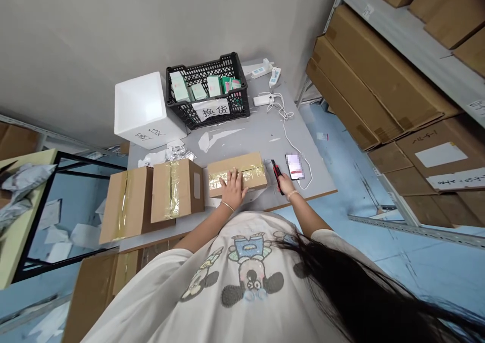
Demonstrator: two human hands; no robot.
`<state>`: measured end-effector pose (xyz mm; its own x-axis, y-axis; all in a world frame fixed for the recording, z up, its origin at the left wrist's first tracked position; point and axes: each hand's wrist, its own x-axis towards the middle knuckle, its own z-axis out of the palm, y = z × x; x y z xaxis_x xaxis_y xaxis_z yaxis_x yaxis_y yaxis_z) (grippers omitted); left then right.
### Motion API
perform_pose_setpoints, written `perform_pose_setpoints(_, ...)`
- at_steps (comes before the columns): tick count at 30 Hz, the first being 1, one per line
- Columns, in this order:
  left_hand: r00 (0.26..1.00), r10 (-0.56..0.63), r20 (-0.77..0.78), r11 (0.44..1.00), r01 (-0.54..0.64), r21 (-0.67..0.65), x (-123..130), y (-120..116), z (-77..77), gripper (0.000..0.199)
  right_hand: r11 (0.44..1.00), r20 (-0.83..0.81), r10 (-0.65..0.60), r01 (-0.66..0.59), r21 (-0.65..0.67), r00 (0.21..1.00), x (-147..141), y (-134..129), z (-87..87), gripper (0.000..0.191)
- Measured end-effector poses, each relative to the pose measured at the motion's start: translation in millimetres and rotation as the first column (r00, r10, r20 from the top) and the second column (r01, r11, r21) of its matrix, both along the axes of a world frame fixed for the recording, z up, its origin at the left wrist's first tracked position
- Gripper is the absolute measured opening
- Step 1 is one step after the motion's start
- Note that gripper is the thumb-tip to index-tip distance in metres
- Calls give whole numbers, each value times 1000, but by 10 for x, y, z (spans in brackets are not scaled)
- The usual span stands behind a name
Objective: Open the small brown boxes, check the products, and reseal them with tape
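Along the front of the bench, the left hand lies spread-fingered on a taped carton; the right hand curls round a cutter. Seemingly a cut is being readied, calling for steady bracing.

Brown box, yellowish tape, red-and-black cutter
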<state>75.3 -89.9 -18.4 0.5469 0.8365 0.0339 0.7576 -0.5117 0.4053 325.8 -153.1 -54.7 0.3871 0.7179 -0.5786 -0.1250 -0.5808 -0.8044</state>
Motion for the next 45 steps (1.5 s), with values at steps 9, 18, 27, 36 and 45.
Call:
perform_pose_setpoints(9,1000,20,-21,1000,-21,-10,96,7,-75,81,994,-190,89,-76,73,978,72,176,227,30)
perform_pose_setpoints(18,997,61,41,998,-59,-37,125,-15,-71,84,981,-223,179,-157,110,958,161,173,160,29)
perform_pose_setpoints(27,998,13,59,1000,-15,21,76,3,-145,87,974,-206,212,-188,129,955,171,109,126,33)
perform_pose_setpoints(36,1000,20,-15,1000,-20,-5,90,19,-148,86,937,-47,345,-340,85,938,302,217,271,25)
perform_pose_setpoints(45,973,28,-229,989,7,150,89,5,-214,85,848,164,529,-525,-73,833,350,90,445,26)
